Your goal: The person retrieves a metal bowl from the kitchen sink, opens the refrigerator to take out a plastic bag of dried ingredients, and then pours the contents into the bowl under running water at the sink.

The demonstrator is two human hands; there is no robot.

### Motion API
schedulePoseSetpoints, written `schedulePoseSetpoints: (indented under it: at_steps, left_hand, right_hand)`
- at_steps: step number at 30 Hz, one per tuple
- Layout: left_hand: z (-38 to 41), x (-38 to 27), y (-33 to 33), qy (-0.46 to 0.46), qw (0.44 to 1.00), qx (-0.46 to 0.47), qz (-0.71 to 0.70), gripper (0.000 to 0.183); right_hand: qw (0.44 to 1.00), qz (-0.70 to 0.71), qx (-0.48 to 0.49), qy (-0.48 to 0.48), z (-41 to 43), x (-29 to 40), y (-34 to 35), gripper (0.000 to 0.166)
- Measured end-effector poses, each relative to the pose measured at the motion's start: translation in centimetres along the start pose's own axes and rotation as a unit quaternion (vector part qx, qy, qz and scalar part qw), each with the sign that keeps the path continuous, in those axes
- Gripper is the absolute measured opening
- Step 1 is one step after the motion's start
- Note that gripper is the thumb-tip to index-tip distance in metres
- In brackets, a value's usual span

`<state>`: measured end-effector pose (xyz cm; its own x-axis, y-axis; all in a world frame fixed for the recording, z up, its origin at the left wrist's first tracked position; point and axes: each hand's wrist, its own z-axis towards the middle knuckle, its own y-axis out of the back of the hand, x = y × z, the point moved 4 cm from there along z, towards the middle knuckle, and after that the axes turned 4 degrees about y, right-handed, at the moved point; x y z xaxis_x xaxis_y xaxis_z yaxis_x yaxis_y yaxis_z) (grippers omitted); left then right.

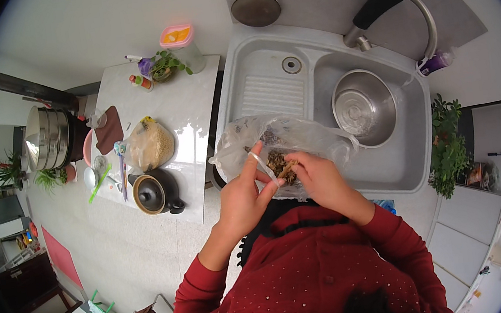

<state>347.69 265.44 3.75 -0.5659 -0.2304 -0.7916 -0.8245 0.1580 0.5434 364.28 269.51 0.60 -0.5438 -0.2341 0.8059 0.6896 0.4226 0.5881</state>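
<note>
A clear plastic bag [318,136] lies over the near rim of the sink, its mouth towards me. Inside it are dark brown dried pieces [275,159], too small to name exactly. My left hand [246,194] holds the bag's edge, with a whitish strip of plastic stretched between forefinger and thumb. At the bag's mouth, my right hand [320,173] pinches a light brown dried piece [287,169] between thumb and fingers. Beyond the bag, a round steel pot [363,109] sits in the right basin.
The grey double sink [419,154] has a tap [357,35] at its back. To the left, a white worktop [189,131] carries a dark lidded clay pot [156,194], a bag of pale grains [151,145] and a glass jar [191,56]. A strainer [256,9] hangs behind.
</note>
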Motion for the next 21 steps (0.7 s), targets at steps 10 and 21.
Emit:
schedulePoseSetpoints:
  at_steps: [10,21]
  left_hand:
    - [-0.3,0.1,0.1,0.034,0.998,-0.008,-0.058,0.070]
    - [-0.8,0.1,-0.1,0.056,0.995,-0.023,-0.081,0.070]
  right_hand:
    - [0.911,0.351,-0.173,-0.131,-1.8,-0.1,9.7,0.027]
    - [0.729,0.482,-0.445,-0.195,-5.7,-17.9,13.2,0.023]
